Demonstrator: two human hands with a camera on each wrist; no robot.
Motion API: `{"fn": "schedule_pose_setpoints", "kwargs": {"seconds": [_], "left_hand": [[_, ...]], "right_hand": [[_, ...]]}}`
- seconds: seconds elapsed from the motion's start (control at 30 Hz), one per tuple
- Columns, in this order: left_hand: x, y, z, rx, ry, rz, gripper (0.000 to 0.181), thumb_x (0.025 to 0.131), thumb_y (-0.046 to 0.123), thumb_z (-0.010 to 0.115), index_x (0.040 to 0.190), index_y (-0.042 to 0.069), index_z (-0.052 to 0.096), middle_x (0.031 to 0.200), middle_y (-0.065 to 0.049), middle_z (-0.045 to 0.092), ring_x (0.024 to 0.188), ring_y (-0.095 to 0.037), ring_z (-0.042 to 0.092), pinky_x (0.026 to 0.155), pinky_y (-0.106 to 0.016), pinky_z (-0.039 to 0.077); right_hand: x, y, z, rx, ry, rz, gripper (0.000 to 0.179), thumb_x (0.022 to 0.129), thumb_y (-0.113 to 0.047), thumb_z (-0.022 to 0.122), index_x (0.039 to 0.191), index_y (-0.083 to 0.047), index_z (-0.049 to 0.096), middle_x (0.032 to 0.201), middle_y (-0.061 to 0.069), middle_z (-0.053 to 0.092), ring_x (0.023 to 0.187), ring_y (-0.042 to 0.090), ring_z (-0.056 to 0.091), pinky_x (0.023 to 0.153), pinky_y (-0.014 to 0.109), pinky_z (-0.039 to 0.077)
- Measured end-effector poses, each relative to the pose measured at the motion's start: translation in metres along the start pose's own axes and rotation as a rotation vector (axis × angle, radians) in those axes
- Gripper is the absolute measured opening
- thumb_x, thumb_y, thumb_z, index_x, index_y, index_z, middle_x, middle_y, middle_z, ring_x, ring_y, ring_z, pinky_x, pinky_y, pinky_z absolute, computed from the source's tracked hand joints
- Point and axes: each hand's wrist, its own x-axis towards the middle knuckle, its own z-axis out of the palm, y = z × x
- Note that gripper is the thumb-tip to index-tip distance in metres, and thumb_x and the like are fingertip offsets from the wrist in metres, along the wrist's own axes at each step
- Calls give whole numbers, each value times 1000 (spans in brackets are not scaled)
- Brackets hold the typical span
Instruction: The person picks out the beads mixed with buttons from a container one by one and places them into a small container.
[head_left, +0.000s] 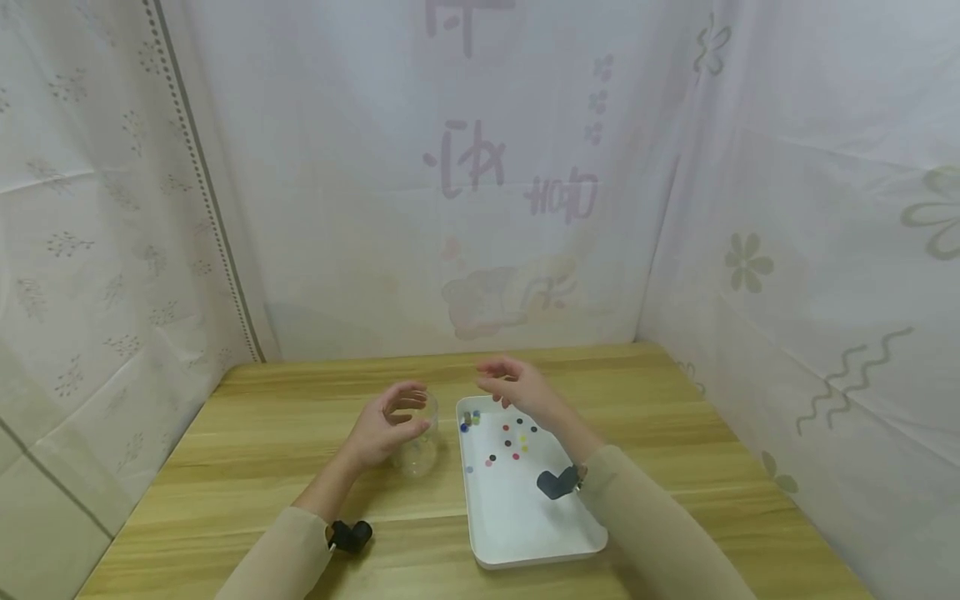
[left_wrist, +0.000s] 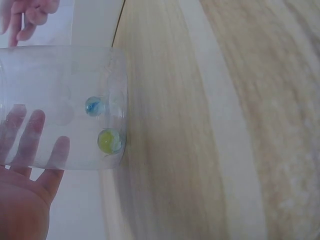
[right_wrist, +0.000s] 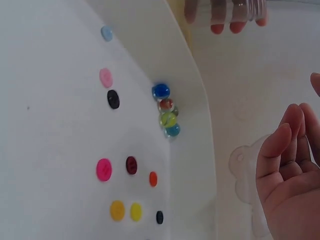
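Observation:
My left hand [head_left: 381, 427] grips a clear plastic jar [head_left: 418, 457] left of the tray, its fingers showing through the jar wall. Inside the jar, low down, lie a blue-streaked marble [left_wrist: 94, 106] and a yellow-green marble [left_wrist: 109, 141]. Over the far end of the white tray [head_left: 525, 525] hovers my right hand [head_left: 521, 390], fingers loosely bent and nothing visible between them and the thumb. Several glass marbles, among them a dark blue marble [right_wrist: 161, 91] and a yellow-green one, cluster against the tray's side wall in the far left corner.
Several buttons lie scattered on the tray floor, including a pink button [right_wrist: 104, 170], a yellow button [right_wrist: 136, 212] and a light blue button [right_wrist: 106, 33]. Beneath everything is a wood-grain table [head_left: 225, 467]. Pale patterned curtains [head_left: 360, 208] enclose its back and sides.

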Motion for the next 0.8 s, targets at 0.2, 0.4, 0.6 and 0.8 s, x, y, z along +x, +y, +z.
{"fn": "schedule_pose_setpoints", "kwargs": {"seconds": [0.2, 0.4, 0.6, 0.8], "left_hand": [[0, 0, -1, -1, 8, 4, 56, 97, 17, 80, 149, 14, 59, 147, -19, 67, 140, -45, 61, 119, -65, 50], [-1, 2, -1, -4, 14, -7, 56, 97, 16, 81, 148, 15, 59, 147, -18, 67, 140, -43, 61, 119, -65, 50], [-1, 0, 0, 0, 12, -5, 56, 96, 16, 81, 148, 13, 60, 146, -18, 67, 139, -44, 61, 118, -64, 51], [0, 0, 0, -5, 8, -3, 56, 96, 15, 80, 148, 14, 60, 146, -19, 67, 140, -45, 61, 119, -66, 50]], "right_hand": [[2, 11, -1, -19, 10, 36, 45, 104, -30, 77, 142, -8, 69, 119, 6, 74, 94, 28, 67, 81, 37, 61], [2, 17, 1, -56, 20, 59, 45, 104, -30, 77, 142, -6, 69, 116, 7, 75, 96, 31, 68, 84, 46, 63], [1, 21, 8, -81, 23, 112, 43, 103, -32, 77, 140, -10, 71, 119, 15, 76, 99, 42, 69, 81, 49, 63], [3, 28, 13, -48, 5, 125, 44, 101, -32, 80, 138, -8, 72, 114, 9, 76, 91, 28, 68, 76, 40, 61]]}}
